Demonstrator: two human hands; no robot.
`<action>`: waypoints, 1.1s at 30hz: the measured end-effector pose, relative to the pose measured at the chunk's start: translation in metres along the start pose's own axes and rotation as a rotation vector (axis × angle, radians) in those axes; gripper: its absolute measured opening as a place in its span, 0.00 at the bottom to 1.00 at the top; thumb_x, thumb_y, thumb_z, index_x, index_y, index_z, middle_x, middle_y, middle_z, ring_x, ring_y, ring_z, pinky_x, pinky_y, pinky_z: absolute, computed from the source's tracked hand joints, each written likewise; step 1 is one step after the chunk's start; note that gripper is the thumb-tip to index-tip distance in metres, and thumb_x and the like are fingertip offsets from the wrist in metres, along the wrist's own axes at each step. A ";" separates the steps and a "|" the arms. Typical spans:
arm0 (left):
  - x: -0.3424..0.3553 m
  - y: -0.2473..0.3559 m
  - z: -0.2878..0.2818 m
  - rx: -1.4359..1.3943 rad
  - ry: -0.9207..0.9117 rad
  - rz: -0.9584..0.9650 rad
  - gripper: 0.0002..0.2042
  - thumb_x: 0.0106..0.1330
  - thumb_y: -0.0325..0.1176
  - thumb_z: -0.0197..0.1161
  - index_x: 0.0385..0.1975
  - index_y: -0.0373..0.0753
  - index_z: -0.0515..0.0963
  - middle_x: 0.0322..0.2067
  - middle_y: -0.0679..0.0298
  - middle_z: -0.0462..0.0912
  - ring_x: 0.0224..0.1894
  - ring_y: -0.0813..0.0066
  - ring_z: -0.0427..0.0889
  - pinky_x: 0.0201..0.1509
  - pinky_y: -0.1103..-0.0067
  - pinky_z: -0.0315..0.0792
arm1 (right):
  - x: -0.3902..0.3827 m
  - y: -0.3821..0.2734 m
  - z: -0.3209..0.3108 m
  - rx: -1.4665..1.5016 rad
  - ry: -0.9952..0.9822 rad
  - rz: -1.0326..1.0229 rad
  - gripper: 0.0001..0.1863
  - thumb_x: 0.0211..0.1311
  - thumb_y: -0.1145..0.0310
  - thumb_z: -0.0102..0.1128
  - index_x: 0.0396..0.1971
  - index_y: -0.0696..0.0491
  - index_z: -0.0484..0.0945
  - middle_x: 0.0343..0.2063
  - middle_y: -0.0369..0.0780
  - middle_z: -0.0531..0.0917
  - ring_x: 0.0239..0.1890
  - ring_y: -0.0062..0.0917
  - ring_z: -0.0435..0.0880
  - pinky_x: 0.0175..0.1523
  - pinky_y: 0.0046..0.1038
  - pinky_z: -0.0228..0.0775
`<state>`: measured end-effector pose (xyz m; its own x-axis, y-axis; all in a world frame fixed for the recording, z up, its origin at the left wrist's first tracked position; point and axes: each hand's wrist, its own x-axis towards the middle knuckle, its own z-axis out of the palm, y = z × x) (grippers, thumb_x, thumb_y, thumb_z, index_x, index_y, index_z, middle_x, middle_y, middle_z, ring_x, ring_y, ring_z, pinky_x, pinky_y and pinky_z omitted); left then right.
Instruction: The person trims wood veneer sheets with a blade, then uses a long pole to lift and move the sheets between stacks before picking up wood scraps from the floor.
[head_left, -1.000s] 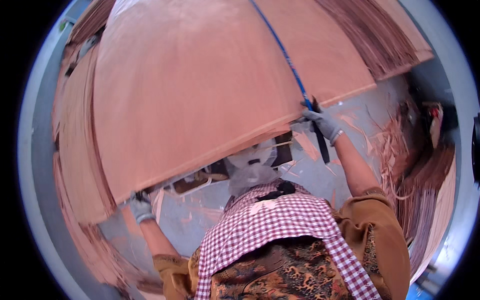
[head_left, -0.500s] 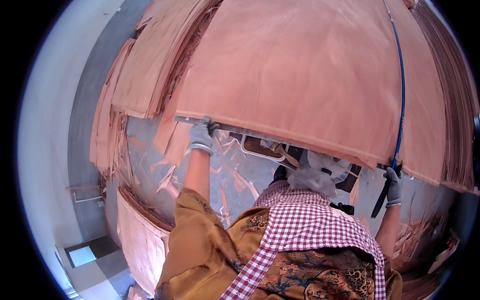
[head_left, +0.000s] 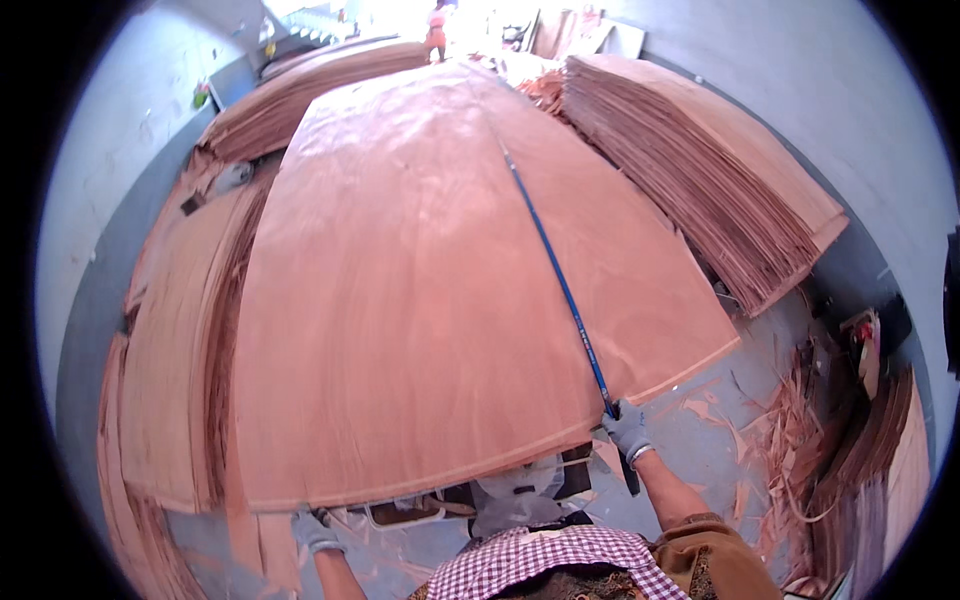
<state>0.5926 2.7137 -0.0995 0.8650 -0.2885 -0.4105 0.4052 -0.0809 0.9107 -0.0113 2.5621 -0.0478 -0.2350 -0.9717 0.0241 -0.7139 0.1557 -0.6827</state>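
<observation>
Stacked veneer piles (head_left: 730,190) all round; big veneer sheet (head_left: 420,300) lies atop, left hand (head_left: 315,530) fingers pinching its near edge, right hand (head_left: 628,430) clamped on blue rod (head_left: 560,285); a jerky pull could split it

Large reddish veneer sheet (head_left: 420,300) lies flat; a long blue rod (head_left: 555,270) rests across it
</observation>
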 end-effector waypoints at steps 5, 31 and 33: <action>0.033 -0.013 0.000 0.091 0.057 -0.070 0.05 0.61 0.37 0.56 0.31 0.47 0.69 0.18 0.69 0.73 0.13 0.79 0.71 0.11 0.85 0.60 | 0.021 -0.015 0.013 0.255 -0.099 0.230 0.13 0.46 0.64 0.59 0.26 0.59 0.73 0.24 0.50 0.79 0.24 0.34 0.79 0.32 0.33 0.70; 0.012 0.012 0.005 0.050 -0.175 -0.016 0.07 0.62 0.30 0.53 0.23 0.39 0.65 0.13 0.66 0.69 0.09 0.79 0.65 0.08 0.82 0.59 | 0.007 0.016 0.012 0.388 -0.133 0.217 0.11 0.47 0.66 0.59 0.26 0.59 0.76 0.17 0.38 0.77 0.20 0.21 0.76 0.24 0.26 0.69; 0.018 0.010 0.005 0.126 -0.175 -0.087 0.07 0.63 0.32 0.53 0.24 0.40 0.64 0.13 0.67 0.68 0.09 0.79 0.64 0.08 0.82 0.57 | -0.002 0.007 0.010 0.515 -0.153 0.285 0.10 0.48 0.66 0.58 0.24 0.59 0.76 0.17 0.38 0.78 0.20 0.20 0.76 0.23 0.25 0.68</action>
<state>0.6102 2.7028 -0.0976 0.7596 -0.4351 -0.4834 0.4264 -0.2279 0.8753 -0.0098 2.5634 -0.0599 -0.2452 -0.9249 -0.2905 -0.2165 0.3443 -0.9136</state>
